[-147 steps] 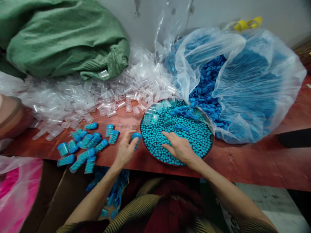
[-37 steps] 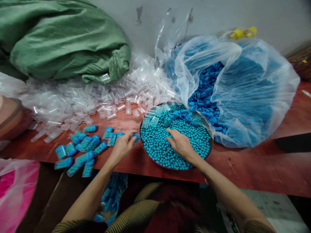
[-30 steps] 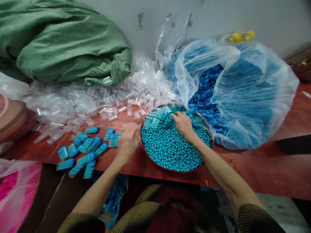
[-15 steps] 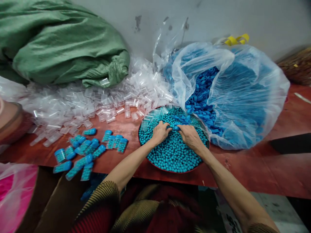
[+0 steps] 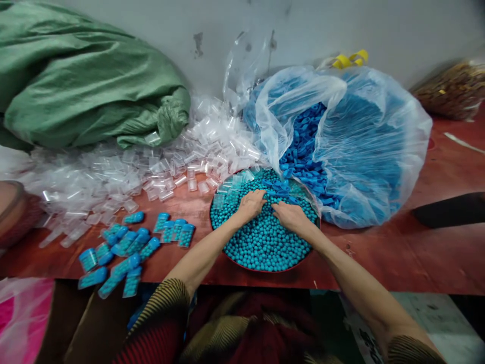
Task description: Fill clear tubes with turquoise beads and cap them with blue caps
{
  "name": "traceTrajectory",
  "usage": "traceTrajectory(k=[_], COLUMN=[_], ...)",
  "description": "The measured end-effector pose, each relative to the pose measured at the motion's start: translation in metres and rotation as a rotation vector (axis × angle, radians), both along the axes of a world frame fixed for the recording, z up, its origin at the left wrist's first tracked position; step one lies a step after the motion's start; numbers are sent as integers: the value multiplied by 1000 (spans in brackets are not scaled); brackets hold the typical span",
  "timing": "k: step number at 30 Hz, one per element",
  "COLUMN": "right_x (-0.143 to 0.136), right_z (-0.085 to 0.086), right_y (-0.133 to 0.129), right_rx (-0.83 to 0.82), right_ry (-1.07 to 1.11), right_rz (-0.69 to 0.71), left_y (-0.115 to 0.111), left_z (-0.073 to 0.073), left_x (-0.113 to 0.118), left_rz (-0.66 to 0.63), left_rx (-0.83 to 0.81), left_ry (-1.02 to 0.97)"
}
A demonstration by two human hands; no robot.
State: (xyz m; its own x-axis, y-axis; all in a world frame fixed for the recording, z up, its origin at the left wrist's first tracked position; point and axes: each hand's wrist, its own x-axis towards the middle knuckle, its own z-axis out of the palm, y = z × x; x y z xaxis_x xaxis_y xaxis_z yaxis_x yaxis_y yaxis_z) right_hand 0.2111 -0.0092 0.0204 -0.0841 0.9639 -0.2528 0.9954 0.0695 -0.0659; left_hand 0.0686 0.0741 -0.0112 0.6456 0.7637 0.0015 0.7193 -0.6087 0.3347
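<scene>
“When the desk (image 5: 379, 263) is read from left to right, what appears first?”

“A pinkish round container (image 5: 17, 215) at the left edge. Beside it, a heap of clear empty containers (image 5: 94, 177) extends rightward along the near side of a green sack (image 5: 94, 91). Nearer, capped containers filled with beads (image 5: 129, 242) lie in a loose cluster, four of them side by side at its right.”

“And the left hand (image 5: 252, 205)?”

“It is over the turquoise beads (image 5: 265, 247) in the round tray (image 5: 261, 270), palm down, its fingers bent and close together. Whether they grip anything cannot be told. A few clear containers rest on the beads at the far left.”

“The right hand (image 5: 293, 217)?”

“Over the same beads, apart from the left, its fingers curled inward; their grip likewise cannot be told. Blue plastic pieces (image 5: 278, 189) lie just beyond both hands.”

“Farther right?”

“A translucent bag (image 5: 379, 146), open toward the tray and full of similar blue pieces, meets the tray's far right rim. A dark object (image 5: 450, 210) lies at the right edge.”
</scene>
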Motion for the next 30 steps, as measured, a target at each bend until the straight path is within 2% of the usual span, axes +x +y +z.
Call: traceTrajectory(k=[3,5,8,13,15,18,22,26,30], right_x=[9,8,-3,-7,-1,1,-14,-28,-29], right_z=[2,3,1,-12,-17,-20,-16,-10,-6], right_y=[10,16,21,16,12,6,0,-2,-3], right_rx=[122,224,284,262,230,230,318,379,345], right_ry=[219,405,590,588,649,791,973,996,995], right_rz=[-176,-231,-137,-20,-7,-82,-152,-156,-135], left_y=[2,3,1,-7,-11,-16,-21,-28,-36], left_z=[5,8,11,7,7,8,11,11,11], left_x=[-6,-12,-21,-38,-42,-43,-39,-39,-42], left_rz=[68,72,94,169,181,181,196,213,217], left_rx=[-175,-290,-463,-725,-752,-740,-811,-883,-875], left_ry=[-158,-307,-490,-592,-606,-675,-777,-852,-883])
